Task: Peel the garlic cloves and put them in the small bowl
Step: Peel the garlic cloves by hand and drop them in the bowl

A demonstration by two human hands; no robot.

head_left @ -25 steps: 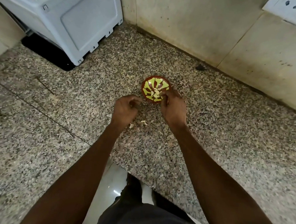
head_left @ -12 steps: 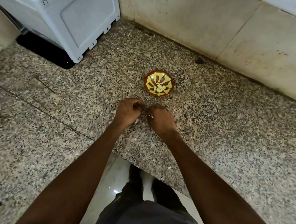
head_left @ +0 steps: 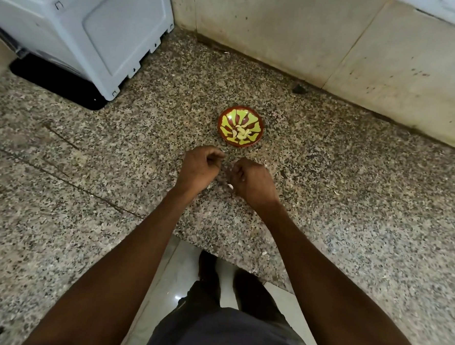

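Note:
The small red bowl with a yellow pattern [head_left: 225,119] stands on the granite counter and holds several peeled garlic cloves [head_left: 241,133]. Just in front of it, my left hand [head_left: 198,169] and my right hand [head_left: 251,181] hover side by side over the counter, a small gap between them. My left hand's fingers curl against the thumb in a pinch, and what they hold is hidden. My right hand's fingers are curled inward too, with nothing visible in them. A pale garlic scrap [head_left: 230,186] lies at the right hand's near edge, and another piece [head_left: 266,162] lies beyond it.
A white appliance [head_left: 78,27] stands on a black base at the back left. A stained tiled wall [head_left: 322,36] runs along the back. The speckled granite counter [head_left: 365,207] spreads to both sides, with its front edge notched above the floor [head_left: 177,276].
My right hand has drawn back from the bowl toward me and now sits beside my left hand. The left hand has barely moved.

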